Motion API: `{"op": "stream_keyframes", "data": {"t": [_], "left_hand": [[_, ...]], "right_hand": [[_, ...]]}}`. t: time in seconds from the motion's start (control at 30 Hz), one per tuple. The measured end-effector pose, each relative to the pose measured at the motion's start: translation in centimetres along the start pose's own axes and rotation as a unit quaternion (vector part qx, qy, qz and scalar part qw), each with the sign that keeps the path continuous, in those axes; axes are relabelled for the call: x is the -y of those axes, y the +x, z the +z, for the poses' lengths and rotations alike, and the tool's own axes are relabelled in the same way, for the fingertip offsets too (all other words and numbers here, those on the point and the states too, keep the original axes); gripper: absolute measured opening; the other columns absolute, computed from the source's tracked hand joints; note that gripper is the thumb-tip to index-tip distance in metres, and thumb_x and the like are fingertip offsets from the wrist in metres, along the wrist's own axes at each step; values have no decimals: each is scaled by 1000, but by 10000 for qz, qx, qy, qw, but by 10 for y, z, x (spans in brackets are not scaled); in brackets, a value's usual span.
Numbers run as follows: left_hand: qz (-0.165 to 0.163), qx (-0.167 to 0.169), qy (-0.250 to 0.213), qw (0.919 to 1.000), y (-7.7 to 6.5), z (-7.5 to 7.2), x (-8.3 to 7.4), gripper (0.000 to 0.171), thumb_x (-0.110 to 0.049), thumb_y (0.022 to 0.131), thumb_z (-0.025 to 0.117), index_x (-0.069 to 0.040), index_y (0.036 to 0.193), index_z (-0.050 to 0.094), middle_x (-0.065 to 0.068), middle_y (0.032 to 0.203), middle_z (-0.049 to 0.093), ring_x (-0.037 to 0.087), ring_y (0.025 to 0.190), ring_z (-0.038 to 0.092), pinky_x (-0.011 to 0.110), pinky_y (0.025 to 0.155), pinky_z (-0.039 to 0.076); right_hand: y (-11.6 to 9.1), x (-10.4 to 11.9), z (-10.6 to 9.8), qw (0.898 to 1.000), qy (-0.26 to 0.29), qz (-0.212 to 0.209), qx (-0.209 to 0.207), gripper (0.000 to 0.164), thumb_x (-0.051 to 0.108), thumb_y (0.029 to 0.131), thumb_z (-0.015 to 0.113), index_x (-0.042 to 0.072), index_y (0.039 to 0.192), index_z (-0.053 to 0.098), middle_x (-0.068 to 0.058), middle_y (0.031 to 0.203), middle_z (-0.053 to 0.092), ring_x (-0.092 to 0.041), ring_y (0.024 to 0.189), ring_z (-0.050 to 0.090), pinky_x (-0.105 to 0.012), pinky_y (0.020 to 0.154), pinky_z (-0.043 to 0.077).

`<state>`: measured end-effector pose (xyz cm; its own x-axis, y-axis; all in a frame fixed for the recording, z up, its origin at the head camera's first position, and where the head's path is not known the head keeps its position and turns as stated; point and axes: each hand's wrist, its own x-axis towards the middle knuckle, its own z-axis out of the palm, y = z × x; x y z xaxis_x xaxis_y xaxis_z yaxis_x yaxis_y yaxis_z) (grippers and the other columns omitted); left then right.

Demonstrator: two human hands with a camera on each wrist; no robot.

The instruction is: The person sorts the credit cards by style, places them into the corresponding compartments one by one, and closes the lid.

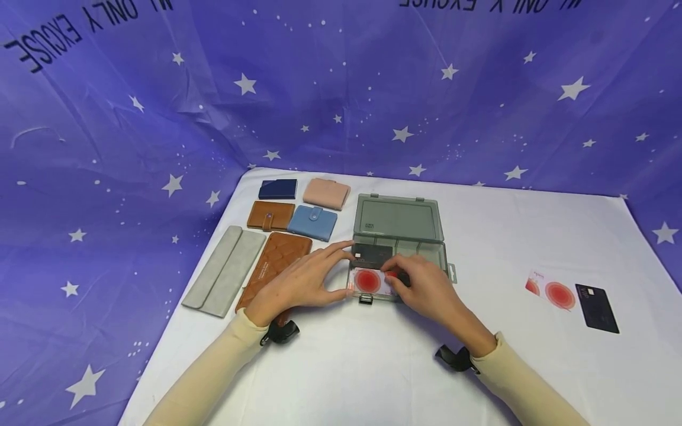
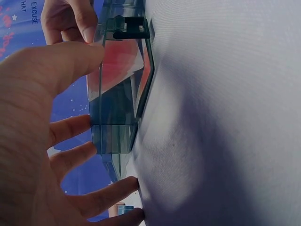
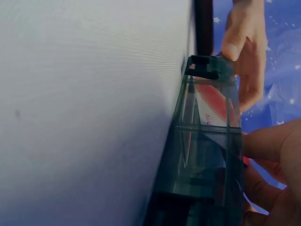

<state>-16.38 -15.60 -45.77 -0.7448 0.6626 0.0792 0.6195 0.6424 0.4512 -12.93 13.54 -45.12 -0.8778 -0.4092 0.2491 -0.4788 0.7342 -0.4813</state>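
Note:
A grey-green see-through plastic box [image 1: 436, 254] lies on the table, its hinged lid [image 1: 399, 218] folded back. Inside its left part are a black card [image 1: 373, 254] and, nearer the front, a white card with a red circle [image 1: 367, 281]. My left hand [image 1: 298, 281] is at the box's left side, fingers spread, with the thumb touching the rim near the front latch [image 2: 131, 27]. Over the front of the box, my right hand [image 1: 426, 287] pinches the red-and-white card at its right end between curled fingers. Part of that card is hidden by this hand.
To the left lie a grey wallet [image 1: 224, 271], a quilted brown wallet [image 1: 274, 260], a brown card holder [image 1: 272, 215], a light blue one [image 1: 313, 222], a navy one [image 1: 278, 189] and a pink one [image 1: 327, 193]. Another red-and-white card [image 1: 556, 294] and black card [image 1: 597, 309] lie far right.

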Motion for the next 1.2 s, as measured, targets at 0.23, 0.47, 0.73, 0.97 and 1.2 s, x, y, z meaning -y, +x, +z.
{"op": "stream_keyframes", "data": {"t": [0.23,0.47,0.73,0.97,1.2], "left_hand": [[17,-42,-17,10000,0,0,-1,62,-54,94,78,-21,145,62,-2,172,38,28,140,59,52,107,53],[66,-102,-10,9999,-1,1,-2,62,-52,94,79,-21,144,61,-2,172,38,28,138,60,52,106,54],[6,-67,-13,10000,-1,1,-2,61,-54,94,78,-22,143,61,-2,172,38,29,140,58,53,108,52],[52,-90,-45,9999,-1,1,-1,60,-52,94,79,-21,143,61,-1,172,39,29,139,59,52,106,53],[50,-74,-30,10000,0,2,-1,62,-52,94,79,-20,143,61,0,172,38,29,139,59,51,108,52]], "right_hand": [[-2,5,4,9994,-285,-177,-1,20,19,95,84,22,114,78,5,103,78,-18,93,72,-39,73,58],[-7,7,5,9967,-770,-238,-85,21,22,97,83,25,118,82,1,102,75,-14,80,70,-34,61,55],[-11,7,8,9944,-1053,-73,10,26,33,101,78,25,125,81,-2,101,75,-17,73,67,-33,53,49],[-12,10,12,9925,-1164,137,340,30,37,107,68,23,131,79,-4,106,72,-17,80,66,-33,54,48],[-14,11,12,9932,-1103,161,349,30,37,109,65,21,129,80,-4,104,70,-17,78,63,-32,53,46]]}}
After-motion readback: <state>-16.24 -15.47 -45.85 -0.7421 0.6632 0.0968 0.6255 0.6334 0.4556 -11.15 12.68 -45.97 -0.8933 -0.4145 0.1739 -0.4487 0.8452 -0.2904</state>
